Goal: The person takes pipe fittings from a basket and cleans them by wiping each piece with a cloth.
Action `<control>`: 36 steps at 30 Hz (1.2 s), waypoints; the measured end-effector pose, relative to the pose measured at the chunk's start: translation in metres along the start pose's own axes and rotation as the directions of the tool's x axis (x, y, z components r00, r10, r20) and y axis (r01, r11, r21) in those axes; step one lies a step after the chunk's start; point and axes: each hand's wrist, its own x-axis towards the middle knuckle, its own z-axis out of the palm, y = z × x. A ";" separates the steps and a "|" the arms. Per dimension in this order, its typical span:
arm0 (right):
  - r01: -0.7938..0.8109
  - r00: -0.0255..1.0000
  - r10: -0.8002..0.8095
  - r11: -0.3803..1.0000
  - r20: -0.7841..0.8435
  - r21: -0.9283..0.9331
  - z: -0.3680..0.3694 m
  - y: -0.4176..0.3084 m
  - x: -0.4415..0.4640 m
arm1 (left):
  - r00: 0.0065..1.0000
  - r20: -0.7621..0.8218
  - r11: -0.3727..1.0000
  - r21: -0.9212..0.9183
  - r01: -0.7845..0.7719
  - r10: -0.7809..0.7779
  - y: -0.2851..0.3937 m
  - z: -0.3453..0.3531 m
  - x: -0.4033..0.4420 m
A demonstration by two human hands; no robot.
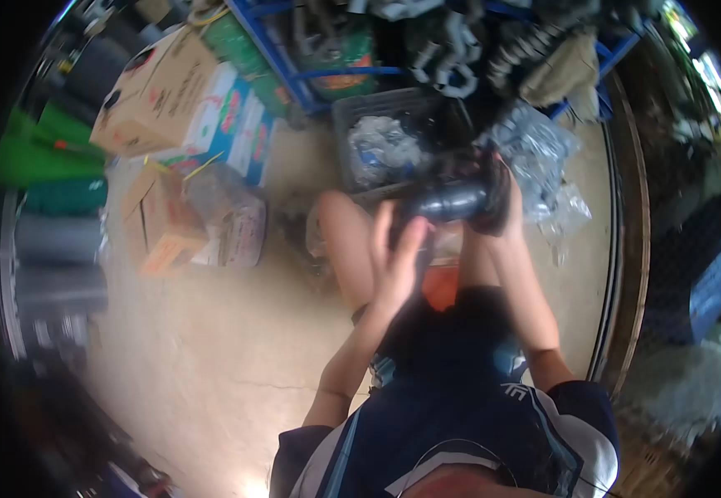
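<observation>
Holding black rounded part (460,199) | gripped at right end by right hand (511,212) | beside left hand (399,264), cannot tell if fingers closed

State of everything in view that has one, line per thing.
Dark cylindrical part: held off the floor
Left hand: at the part's left end, blurred, grip unclear
Right hand: gripping the right end
Crate: open-topped, holding clear plastic
Brown carton: stacked on blue-and-white box
Clear plastic beside crate: crumpled
Blue shelf: loaded
</observation>
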 end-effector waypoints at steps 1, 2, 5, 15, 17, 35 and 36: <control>0.058 0.998 -0.059 0.996 0.017 0.073 0.000 -0.001 0.002 | 0.995 0.045 0.992 0.083 -0.096 0.092 -0.003 -0.006 0.006; 0.157 0.986 -0.154 0.987 -0.064 0.038 0.004 -0.003 -0.002 | 0.997 0.017 0.995 0.067 -0.077 0.076 -0.002 -0.004 0.007; 0.592 0.804 -0.528 0.669 0.274 -0.449 0.026 0.006 -0.012 | 0.999 0.044 0.999 0.028 -0.028 0.027 0.005 -0.010 0.010; 0.013 1.000 -0.007 0.385 0.011 -0.923 0.064 -0.012 -0.022 | 0.879 0.334 0.654 0.588 -0.476 0.340 0.015 -0.022 0.024; -0.223 0.963 0.003 0.570 -0.268 -0.791 0.057 -0.011 -0.008 | 0.774 0.533 0.543 0.561 -0.625 0.340 0.020 -0.021 0.029; 0.164 0.985 -0.043 0.523 0.166 -0.836 -0.005 -0.019 -0.050 | 0.691 0.692 0.593 0.472 -0.652 0.209 0.025 0.012 0.038; 0.013 0.985 0.127 0.608 0.113 -0.794 -0.008 -0.022 -0.049 | 0.618 0.763 0.581 0.421 -0.696 0.188 0.028 0.010 0.043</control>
